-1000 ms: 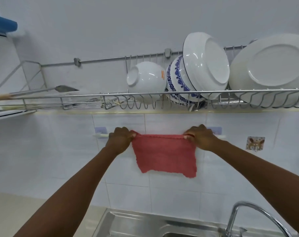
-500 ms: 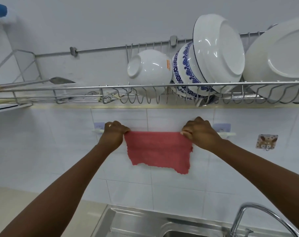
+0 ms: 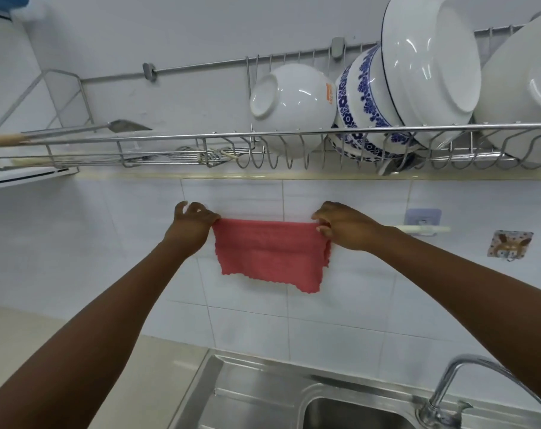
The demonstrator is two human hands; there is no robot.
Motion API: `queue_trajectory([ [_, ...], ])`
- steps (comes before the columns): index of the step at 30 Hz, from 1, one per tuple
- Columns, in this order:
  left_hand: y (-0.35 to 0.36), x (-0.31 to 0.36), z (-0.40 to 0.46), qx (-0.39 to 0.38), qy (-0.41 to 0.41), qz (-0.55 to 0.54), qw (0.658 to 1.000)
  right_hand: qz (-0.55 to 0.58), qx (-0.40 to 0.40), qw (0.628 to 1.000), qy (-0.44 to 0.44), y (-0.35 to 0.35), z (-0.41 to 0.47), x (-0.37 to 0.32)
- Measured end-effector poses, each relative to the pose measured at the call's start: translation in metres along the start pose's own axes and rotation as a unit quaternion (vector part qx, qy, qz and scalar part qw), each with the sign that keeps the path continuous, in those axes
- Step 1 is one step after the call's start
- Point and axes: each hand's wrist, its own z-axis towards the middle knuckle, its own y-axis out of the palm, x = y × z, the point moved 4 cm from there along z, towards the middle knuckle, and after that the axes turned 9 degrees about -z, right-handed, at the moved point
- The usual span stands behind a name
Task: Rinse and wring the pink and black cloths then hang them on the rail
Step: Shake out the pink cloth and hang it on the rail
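Pink cloth [image 3: 270, 253] hangs spread flat against a white tiled wall, at the centre of the view, its top edge running level from nine o'clock to three o'clock and its scalloped lower edge drooping toward six o'clock. Two bare arms reach up to it from the bottom corners. At the cloth's nine o'clock corner the left hand [image 3: 192, 222] has its fingers curled shut on the fabric; at the three o'clock corner the right hand [image 3: 345, 226] pinches the fabric between thumb and fingertips. A pale rail [image 3: 424, 229] pokes out from behind the right wrist toward three o'clock, held by a stick-on bracket; its run behind the cloth is hidden, so whether the cloth is draped over it cannot be told, though that seems likely. Both hands sit equally near, one at each end of the cloth's long side. Toward twelve o'clock a wire dish rack [image 3: 294, 134] holds white and blue-patterned bowls. At six o'clock lie a steel sink [image 3: 263, 394] and its tap [image 3: 448, 394]. No black cloth is in sight, so it probably remains to be done
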Motion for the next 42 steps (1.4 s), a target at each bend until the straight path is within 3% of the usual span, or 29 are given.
queue_trajectory([
  [10, 0.013, -0.014, -0.016, 0.05, -0.009, 0.042, 0.998, -0.038, -0.016, 0.999, -0.014, 0.003, 0.002, -0.007],
  [15, 0.012, -0.005, -0.015, 0.062, 0.012, 0.049, 0.997, -0.049, 0.058, 0.996, -0.038, 0.008, -0.003, -0.012],
  [30, 0.027, -0.014, -0.023, 0.038, -0.009, 0.061, 0.997, -0.118, 0.161, 0.978, -0.057, 0.035, -0.019, -0.028],
  [35, 0.031, 0.01, -0.022, 0.04, -0.04, -0.029, 0.998, -0.115, 0.166, 0.979, -0.04, 0.034, -0.024, -0.026],
  [42, 0.041, 0.117, -0.045, 0.085, 0.049, -0.206, 0.974, -0.092, 0.194, 0.976, 0.037, 0.036, -0.084, -0.018],
])
